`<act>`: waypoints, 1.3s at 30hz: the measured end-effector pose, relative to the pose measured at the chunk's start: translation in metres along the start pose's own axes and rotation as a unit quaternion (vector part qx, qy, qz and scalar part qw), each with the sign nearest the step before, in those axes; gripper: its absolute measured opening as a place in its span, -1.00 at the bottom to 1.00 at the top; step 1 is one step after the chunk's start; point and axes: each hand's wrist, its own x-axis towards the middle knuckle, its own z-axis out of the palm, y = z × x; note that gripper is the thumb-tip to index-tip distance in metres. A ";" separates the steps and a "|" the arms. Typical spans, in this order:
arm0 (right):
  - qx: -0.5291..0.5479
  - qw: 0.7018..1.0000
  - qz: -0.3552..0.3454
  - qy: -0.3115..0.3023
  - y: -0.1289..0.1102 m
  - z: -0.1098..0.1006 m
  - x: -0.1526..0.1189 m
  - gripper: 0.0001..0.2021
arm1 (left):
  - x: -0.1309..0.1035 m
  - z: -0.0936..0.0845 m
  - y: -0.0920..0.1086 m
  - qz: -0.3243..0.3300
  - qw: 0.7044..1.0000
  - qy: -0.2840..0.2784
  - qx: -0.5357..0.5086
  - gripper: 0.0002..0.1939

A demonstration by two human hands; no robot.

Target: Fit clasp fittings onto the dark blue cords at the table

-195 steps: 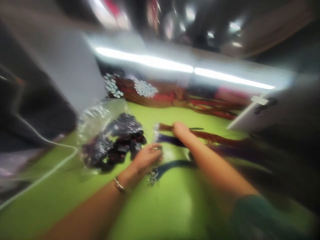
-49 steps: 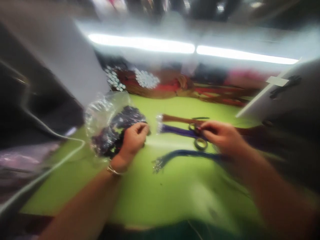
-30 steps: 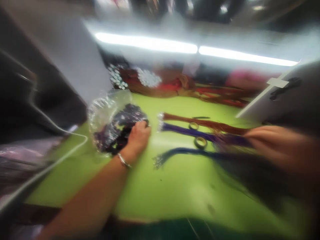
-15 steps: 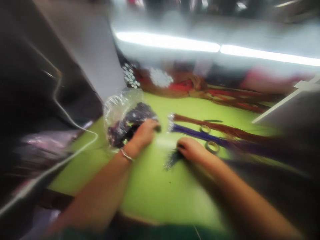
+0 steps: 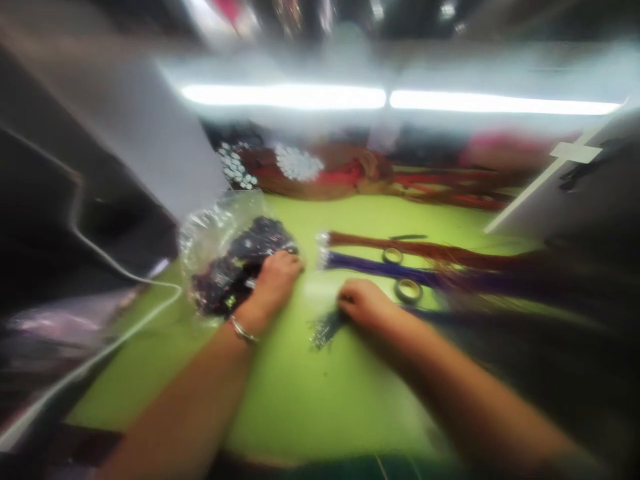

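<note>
My left hand (image 5: 277, 275), with a bracelet at the wrist, rests at the right edge of an open clear plastic bag (image 5: 200, 230). Its fingers are curled down against small dark pieces (image 5: 263, 237) in the bag; what lies under the fingertips is hidden. My right hand (image 5: 364, 300) is closed around a bundle of dark wires (image 5: 330, 325), whose shiny tips stick out to the left, low over the green table (image 5: 300, 400). Behind this hand lie a roll of tape (image 5: 409, 291) and a bundle of blue-purple wires (image 5: 360, 264).
Brown wires (image 5: 360, 241), a second tape roll (image 5: 393, 256) and a thin dark tool (image 5: 407, 237) lie beyond the right hand. At the back are red-brown wire bundles (image 5: 345, 179) with white ends (image 5: 299, 163). Partitions flank the table; a white cable (image 5: 125, 273) hangs left.
The camera view has shifted, so the scene sits further left. A dark piece seen at my left fingertips no longer shows there. My right hand keeps its grip on the dark wires.
</note>
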 end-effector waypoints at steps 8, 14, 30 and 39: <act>0.139 0.981 0.102 0.087 0.004 -0.002 0.003 -0.89 | -0.002 -0.010 0.003 -0.113 0.936 0.127 -0.310 -0.56; 0.174 0.965 0.117 0.157 0.002 -0.008 0.000 -0.89 | -0.007 -0.008 0.035 -0.255 0.663 -0.031 -0.703 -0.49; 0.073 0.986 0.074 0.131 -0.005 -0.002 -0.006 -0.82 | -0.009 -0.003 0.056 -0.303 0.490 -0.109 -0.810 -0.56; 0.046 0.990 0.079 0.105 -0.007 -0.004 -0.006 -0.78 | -0.009 -0.002 0.058 -0.263 0.486 -0.123 -0.824 -0.55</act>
